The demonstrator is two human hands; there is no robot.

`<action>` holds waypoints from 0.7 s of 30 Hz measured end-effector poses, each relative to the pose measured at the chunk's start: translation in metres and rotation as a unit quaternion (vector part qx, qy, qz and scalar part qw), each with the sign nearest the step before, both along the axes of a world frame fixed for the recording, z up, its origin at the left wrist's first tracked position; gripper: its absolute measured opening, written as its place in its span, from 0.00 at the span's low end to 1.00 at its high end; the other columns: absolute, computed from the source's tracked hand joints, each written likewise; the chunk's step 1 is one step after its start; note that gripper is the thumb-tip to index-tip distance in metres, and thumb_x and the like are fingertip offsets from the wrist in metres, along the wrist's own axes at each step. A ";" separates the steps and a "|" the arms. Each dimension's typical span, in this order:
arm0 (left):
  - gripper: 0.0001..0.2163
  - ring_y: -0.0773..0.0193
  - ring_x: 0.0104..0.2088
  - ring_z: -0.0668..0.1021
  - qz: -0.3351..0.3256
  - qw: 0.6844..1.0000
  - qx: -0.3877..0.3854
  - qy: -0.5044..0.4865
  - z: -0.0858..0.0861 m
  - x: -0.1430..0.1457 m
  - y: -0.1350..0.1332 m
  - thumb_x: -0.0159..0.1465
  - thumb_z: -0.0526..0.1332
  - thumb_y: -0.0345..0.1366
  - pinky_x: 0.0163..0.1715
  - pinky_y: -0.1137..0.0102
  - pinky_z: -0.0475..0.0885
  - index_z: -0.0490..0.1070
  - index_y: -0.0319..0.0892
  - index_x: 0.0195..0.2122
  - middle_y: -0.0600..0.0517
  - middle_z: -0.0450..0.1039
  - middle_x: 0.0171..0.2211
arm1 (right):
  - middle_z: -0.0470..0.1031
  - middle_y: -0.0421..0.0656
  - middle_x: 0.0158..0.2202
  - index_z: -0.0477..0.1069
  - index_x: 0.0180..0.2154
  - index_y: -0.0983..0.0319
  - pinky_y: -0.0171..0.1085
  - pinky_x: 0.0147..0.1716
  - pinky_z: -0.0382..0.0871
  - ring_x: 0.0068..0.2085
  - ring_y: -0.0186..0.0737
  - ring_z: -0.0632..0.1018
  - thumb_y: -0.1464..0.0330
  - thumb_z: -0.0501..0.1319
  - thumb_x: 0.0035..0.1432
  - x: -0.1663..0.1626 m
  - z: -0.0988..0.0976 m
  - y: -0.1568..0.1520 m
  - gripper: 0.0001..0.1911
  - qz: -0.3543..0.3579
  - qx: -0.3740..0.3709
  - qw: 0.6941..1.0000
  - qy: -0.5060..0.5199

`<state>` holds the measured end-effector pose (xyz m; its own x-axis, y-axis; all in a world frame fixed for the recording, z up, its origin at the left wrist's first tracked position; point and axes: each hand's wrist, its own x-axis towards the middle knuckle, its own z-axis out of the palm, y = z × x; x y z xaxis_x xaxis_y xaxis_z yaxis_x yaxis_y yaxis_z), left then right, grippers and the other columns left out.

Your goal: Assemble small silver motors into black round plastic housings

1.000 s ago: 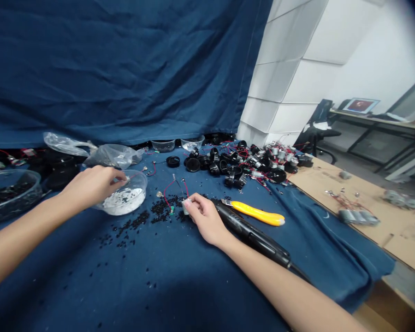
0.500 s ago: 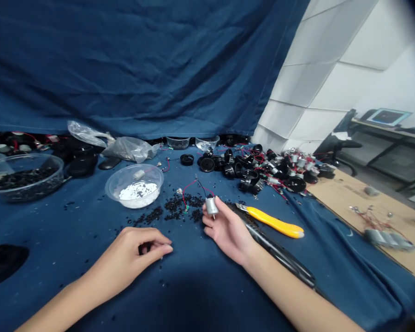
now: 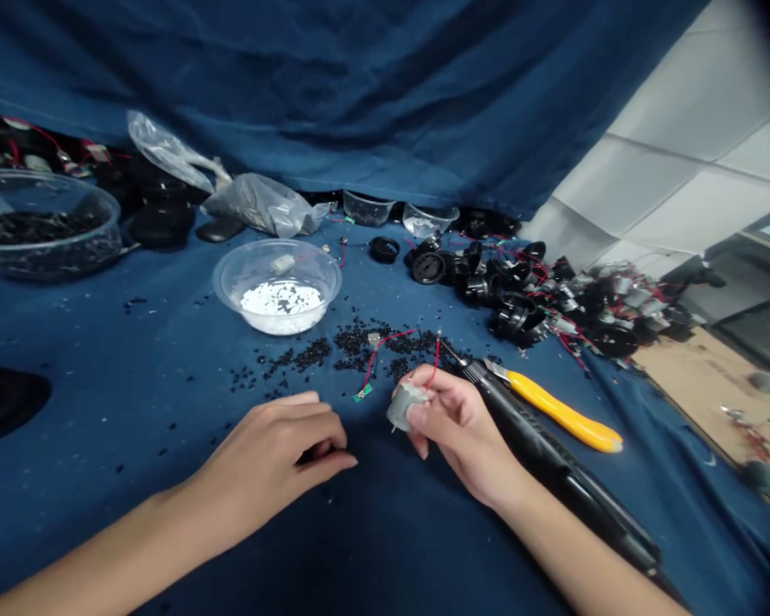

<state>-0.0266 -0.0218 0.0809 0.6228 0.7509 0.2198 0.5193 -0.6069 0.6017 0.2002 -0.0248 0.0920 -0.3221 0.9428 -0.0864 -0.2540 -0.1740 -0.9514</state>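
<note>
My right hand [image 3: 465,423] grips a small silver electric motor [image 3: 405,406] between thumb and fingers, its thin shaft pointing down. A red wire [image 3: 436,355] rises from the motor. My left hand [image 3: 295,445] rests to the left, fingers curled toward the thumb; what they hold, if anything, is hidden. Just beyond the hands, a small green circuit board [image 3: 363,393] on a red wire lies near scattered black bits [image 3: 308,352]. Beside my right hand lies a black electric screwdriver [image 3: 558,462], with a yellow-handled metal-tipped tool [image 3: 565,413] alongside.
A clear bowl [image 3: 224,295] holds white pieces and a motor. Black pieces fill another tub [image 3: 106,222] at left. Black round housings [image 3: 481,282] and wired motors [image 3: 629,295] are heaped right of centre. A plastic bag [image 3: 266,205] lies behind; cardboard [image 3: 737,376] is at right.
My right hand has turned the motor, and its thumb now lies across the front. The view has tilted downward and shifted. My left hand stays curled.
</note>
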 end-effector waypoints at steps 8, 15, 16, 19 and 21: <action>0.09 0.65 0.27 0.71 0.019 0.998 -0.047 0.022 0.003 0.002 -0.001 0.60 0.68 0.30 0.27 0.73 0.61 0.70 0.42 0.26 0.58 0.67 0.24 | 0.75 0.39 0.29 0.74 0.37 0.59 0.33 0.25 0.66 0.27 0.34 0.73 0.69 0.69 0.54 -0.010 0.005 -0.013 0.08 0.017 0.103 0.977 -0.184; 0.10 0.65 0.29 0.71 0.033 0.994 -0.093 0.053 0.006 0.005 -0.001 0.60 0.65 0.25 0.30 0.73 0.59 0.68 0.41 0.23 0.57 0.68 0.24 | 0.77 0.38 0.28 0.75 0.36 0.62 0.29 0.25 0.67 0.26 0.31 0.73 0.71 0.70 0.53 -0.015 0.005 -0.014 0.08 0.050 0.149 0.960 -0.230; 0.10 0.65 0.29 0.71 0.033 0.993 -0.098 0.057 0.006 0.005 -0.001 0.60 0.65 0.25 0.30 0.73 0.58 0.68 0.41 0.23 0.57 0.68 0.24 | 0.77 0.38 0.28 0.75 0.37 0.63 0.29 0.26 0.67 0.26 0.31 0.73 0.70 0.70 0.53 -0.015 0.005 -0.014 0.08 0.052 0.149 0.957 -0.243; 0.11 0.65 0.29 0.70 0.034 0.992 -0.103 0.069 0.007 0.005 -0.001 0.59 0.64 0.25 0.29 0.73 0.58 0.67 0.41 0.22 0.57 0.67 0.23 | 0.76 0.38 0.28 0.76 0.37 0.63 0.30 0.26 0.66 0.26 0.32 0.72 0.68 0.70 0.54 -0.015 0.002 -0.015 0.09 0.059 0.150 0.950 -0.268; 0.11 0.65 0.29 0.71 0.037 0.992 -0.095 0.079 0.008 0.004 -0.001 0.59 0.63 0.25 0.29 0.72 0.59 0.67 0.40 0.21 0.56 0.67 0.23 | 0.76 0.38 0.28 0.76 0.37 0.62 0.30 0.27 0.65 0.27 0.32 0.72 0.67 0.70 0.53 -0.015 0.001 -0.015 0.09 0.064 0.154 0.949 -0.270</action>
